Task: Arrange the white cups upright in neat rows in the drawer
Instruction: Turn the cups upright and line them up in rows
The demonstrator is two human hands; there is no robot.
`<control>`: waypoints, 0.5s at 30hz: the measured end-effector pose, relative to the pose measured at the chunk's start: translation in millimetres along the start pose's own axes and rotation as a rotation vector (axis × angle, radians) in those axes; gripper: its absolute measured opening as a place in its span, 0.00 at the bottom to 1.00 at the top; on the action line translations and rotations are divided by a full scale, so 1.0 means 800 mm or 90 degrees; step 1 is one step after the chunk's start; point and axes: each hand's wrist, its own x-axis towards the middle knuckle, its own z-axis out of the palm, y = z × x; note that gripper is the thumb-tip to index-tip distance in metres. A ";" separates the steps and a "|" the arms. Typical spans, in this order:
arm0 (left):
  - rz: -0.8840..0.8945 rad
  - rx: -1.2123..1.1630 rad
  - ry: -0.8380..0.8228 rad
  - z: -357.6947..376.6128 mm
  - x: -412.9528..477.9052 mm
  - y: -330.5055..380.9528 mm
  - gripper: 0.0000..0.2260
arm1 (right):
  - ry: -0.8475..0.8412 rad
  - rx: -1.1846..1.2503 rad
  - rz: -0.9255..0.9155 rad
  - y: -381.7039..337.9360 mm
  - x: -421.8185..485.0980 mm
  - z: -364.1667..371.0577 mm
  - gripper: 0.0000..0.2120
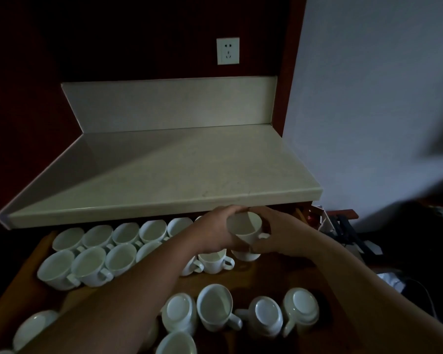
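— Why were both hands on one cup?

— The cup (pixel 245 227) was lifted, mouth up and tipped a little toward the camera, above the right end of the rows at the back of the drawer (pixel 40 247). The left hand (pixel 216 229) was curled around its left side and the right hand (pixel 279 232) closed on its right side, near the handle. My guess is that two hands let the person turn the handle to match the others before setting it down.

— And the cups already placed?

— Two rows stood upright, rim to rim, just under the edge of the bench (pixel 164 172). The back row (pixel 124 233) ran from the left wall toward the hands; the second row (pixel 87 267) sat just in front of it, handles mostly pointing right and forward. Packing them that tightly probably left room for more rows.

— What was left?

— A loose group (pixel 238 312) near the front of the drawer. At least three sat upside down, bases showing; one among them stood mouth up. I'd judge the task roughly halfway through. The dim light made the far right corner of the drawer hard to read.
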 end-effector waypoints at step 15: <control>-0.053 0.312 0.042 0.037 -0.035 -0.097 0.21 | 0.099 -0.046 0.190 0.087 0.030 0.087 0.39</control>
